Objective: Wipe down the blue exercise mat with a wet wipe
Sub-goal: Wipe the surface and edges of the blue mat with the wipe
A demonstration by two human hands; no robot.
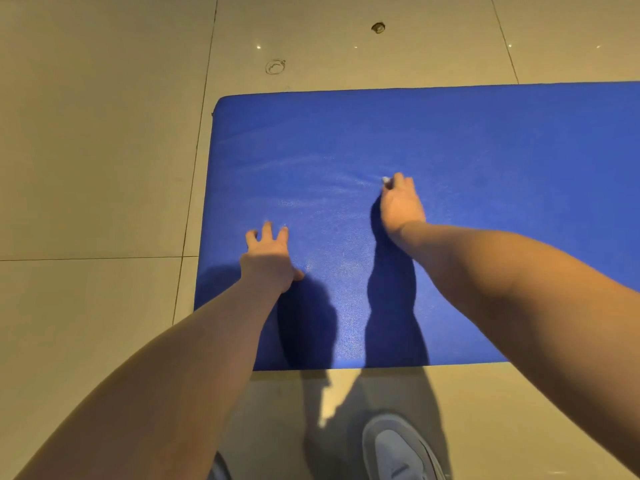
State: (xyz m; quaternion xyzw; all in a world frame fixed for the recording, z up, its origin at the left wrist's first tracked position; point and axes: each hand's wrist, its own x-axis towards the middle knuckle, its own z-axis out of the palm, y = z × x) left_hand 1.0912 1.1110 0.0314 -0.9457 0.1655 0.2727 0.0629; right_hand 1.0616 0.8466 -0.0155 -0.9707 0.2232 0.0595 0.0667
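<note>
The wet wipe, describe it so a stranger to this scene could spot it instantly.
Start at the blue mat on the tiled floor. Of the two hands on it, take the right hand, reaching farther up. The wet wipe is the small whitish scrap at its fingertips, the only pale thing on the blue.

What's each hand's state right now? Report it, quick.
Left hand: open, fingers spread on the blue exercise mat.
Right hand: gripping a wet wipe, pressed to the mat.

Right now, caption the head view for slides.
The left hand rests on the blue mat; the right hand holds a wipe against it.
</note>
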